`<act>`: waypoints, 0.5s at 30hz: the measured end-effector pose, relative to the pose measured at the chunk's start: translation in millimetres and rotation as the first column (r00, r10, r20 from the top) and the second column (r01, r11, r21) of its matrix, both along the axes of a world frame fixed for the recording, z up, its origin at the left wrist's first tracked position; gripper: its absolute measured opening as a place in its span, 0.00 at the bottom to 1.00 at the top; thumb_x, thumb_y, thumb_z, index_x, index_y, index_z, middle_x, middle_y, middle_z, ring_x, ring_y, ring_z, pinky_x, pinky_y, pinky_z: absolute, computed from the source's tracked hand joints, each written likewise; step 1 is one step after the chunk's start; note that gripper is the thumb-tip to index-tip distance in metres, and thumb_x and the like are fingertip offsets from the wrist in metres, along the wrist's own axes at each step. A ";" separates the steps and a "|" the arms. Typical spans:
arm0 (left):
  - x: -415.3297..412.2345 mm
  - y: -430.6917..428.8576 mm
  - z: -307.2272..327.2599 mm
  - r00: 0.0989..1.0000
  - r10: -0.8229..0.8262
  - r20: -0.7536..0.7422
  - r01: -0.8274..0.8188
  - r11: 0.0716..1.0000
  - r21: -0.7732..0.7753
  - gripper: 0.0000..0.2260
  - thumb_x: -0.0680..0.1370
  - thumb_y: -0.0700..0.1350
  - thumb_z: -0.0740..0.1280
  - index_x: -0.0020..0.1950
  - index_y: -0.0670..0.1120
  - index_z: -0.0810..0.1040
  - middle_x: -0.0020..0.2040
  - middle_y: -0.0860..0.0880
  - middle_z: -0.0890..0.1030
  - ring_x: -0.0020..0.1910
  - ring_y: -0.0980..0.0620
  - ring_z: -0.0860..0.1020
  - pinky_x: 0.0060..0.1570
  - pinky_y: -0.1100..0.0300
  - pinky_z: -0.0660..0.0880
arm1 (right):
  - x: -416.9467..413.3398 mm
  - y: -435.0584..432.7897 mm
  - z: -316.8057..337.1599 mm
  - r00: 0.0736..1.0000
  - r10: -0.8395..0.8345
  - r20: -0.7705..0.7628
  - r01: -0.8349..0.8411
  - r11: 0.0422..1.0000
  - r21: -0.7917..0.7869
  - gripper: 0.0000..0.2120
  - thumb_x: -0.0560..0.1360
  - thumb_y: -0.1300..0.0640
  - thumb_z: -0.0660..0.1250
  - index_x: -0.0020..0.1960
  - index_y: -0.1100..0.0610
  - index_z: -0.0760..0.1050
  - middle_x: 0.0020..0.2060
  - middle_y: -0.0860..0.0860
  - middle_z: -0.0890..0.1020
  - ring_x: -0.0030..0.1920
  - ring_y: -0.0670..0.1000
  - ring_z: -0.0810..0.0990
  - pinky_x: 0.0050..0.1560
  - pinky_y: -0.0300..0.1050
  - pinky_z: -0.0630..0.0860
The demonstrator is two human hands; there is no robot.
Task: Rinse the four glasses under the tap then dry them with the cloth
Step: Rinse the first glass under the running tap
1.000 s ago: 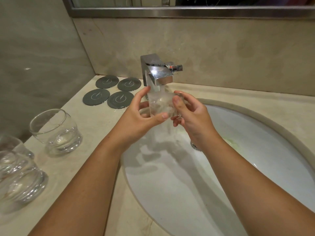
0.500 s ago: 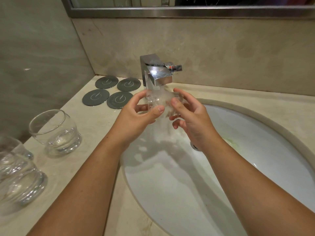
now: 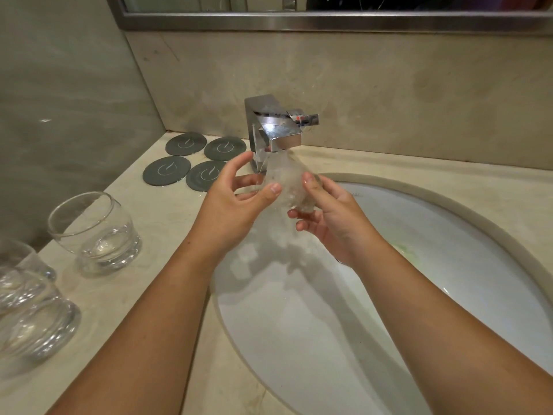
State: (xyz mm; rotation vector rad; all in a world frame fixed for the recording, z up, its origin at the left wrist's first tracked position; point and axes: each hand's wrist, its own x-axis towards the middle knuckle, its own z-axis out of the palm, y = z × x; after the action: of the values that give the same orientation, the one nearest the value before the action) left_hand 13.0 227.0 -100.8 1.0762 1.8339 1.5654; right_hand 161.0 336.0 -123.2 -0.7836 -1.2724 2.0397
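Observation:
A clear glass [image 3: 289, 184] is under the chrome tap [image 3: 276, 131], with running water foaming over it. My left hand [image 3: 232, 202] grips its left side with the thumb on the front. My right hand [image 3: 327, 217] holds it from the right and below. Three more clear glasses stand on the counter at the left: one upright [image 3: 95, 232], one at the edge [image 3: 33, 319], and one behind it [image 3: 21, 259], partly cut off. No cloth is in view.
The white basin [image 3: 434, 295] lies under my hands, set in a beige stone counter [image 3: 167, 265]. Several grey round coasters [image 3: 188, 163] lie left of the tap. A stone wall and a mirror frame [image 3: 329, 22] stand behind.
The glass has turned in my hands under the stream, and my left fingers have shifted their hold on it. Both hands stay under the tap.

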 end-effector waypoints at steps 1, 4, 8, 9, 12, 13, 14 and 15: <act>-1.1 0.5 -0.6 1.000 0.008 -0.006 -0.008 1.000 0.002 0.32 0.78 0.53 0.77 0.80 0.58 0.70 0.64 0.53 0.82 0.55 0.61 0.86 0.47 0.74 0.76 | 0.4 0.1 0.3 1.000 0.015 0.007 -0.015 1.000 -0.013 0.22 0.81 0.48 0.71 0.69 0.60 0.78 0.48 0.55 0.85 0.40 0.55 0.84 0.35 0.44 0.78; -3.2 1.1 -2.4 1.000 0.024 -0.007 -0.024 1.000 0.002 0.32 0.77 0.58 0.77 0.79 0.58 0.71 0.65 0.52 0.82 0.55 0.62 0.85 0.53 0.70 0.78 | 1.6 0.1 0.7 0.997 0.063 0.047 -0.062 0.998 -0.025 0.24 0.78 0.44 0.73 0.68 0.59 0.79 0.49 0.56 0.85 0.41 0.56 0.85 0.38 0.46 0.80; -5.8 2.1 -6.8 0.999 0.029 0.034 -0.030 0.999 0.013 0.34 0.75 0.61 0.75 0.78 0.55 0.72 0.65 0.50 0.83 0.60 0.61 0.84 0.69 0.50 0.79 | 1.4 -1.8 0.1 0.988 0.118 0.098 -0.120 0.993 0.010 0.33 0.70 0.40 0.75 0.67 0.59 0.78 0.50 0.57 0.86 0.44 0.57 0.85 0.39 0.47 0.81; -6.4 2.4 -7.2 0.999 0.030 0.044 -0.031 0.999 0.012 0.34 0.74 0.62 0.75 0.78 0.55 0.72 0.65 0.51 0.83 0.61 0.61 0.84 0.70 0.49 0.79 | 1.3 -2.4 0.0 0.986 0.126 0.108 -0.129 0.991 0.021 0.34 0.69 0.40 0.76 0.67 0.60 0.77 0.50 0.59 0.86 0.45 0.56 0.85 0.39 0.47 0.80; -7.0 3.4 -7.4 0.996 0.025 0.083 -0.026 1.000 0.005 0.36 0.73 0.65 0.74 0.79 0.55 0.71 0.65 0.52 0.82 0.65 0.58 0.82 0.69 0.51 0.79 | 0.9 -3.4 -0.1 0.984 0.138 0.113 -0.143 0.989 0.033 0.33 0.68 0.40 0.76 0.65 0.61 0.76 0.48 0.58 0.86 0.44 0.56 0.84 0.38 0.46 0.79; -6.1 3.7 -7.4 0.995 0.021 0.099 -0.021 1.000 -0.006 0.35 0.75 0.64 0.74 0.79 0.54 0.70 0.66 0.52 0.82 0.66 0.58 0.82 0.69 0.51 0.79 | 0.2 -4.0 -0.2 0.985 0.136 0.104 -0.139 0.990 0.027 0.33 0.69 0.41 0.76 0.65 0.61 0.76 0.48 0.57 0.86 0.44 0.56 0.84 0.39 0.46 0.79; -4.8 4.4 -7.0 0.992 0.014 0.122 -0.012 1.000 -0.016 0.33 0.78 0.62 0.73 0.79 0.54 0.70 0.66 0.52 0.83 0.66 0.58 0.82 0.69 0.51 0.79 | -0.8 -4.5 -0.6 0.987 0.131 0.091 -0.133 0.991 0.017 0.33 0.69 0.41 0.76 0.65 0.62 0.76 0.48 0.58 0.86 0.44 0.56 0.84 0.39 0.46 0.79; -4.0 5.3 -7.3 0.989 0.005 0.147 -0.001 1.000 -0.029 0.29 0.81 0.60 0.72 0.79 0.53 0.69 0.65 0.51 0.83 0.65 0.57 0.83 0.70 0.50 0.79 | -1.6 -5.0 -0.9 0.989 0.126 0.080 -0.127 0.992 0.007 0.33 0.69 0.42 0.76 0.65 0.62 0.76 0.48 0.58 0.86 0.43 0.56 0.84 0.40 0.45 0.79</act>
State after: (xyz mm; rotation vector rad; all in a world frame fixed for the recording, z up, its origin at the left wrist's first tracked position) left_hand 9.1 232.2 -108.1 0.9203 1.7545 1.5712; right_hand 159.4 331.1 -124.1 -0.8034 -1.4100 2.1165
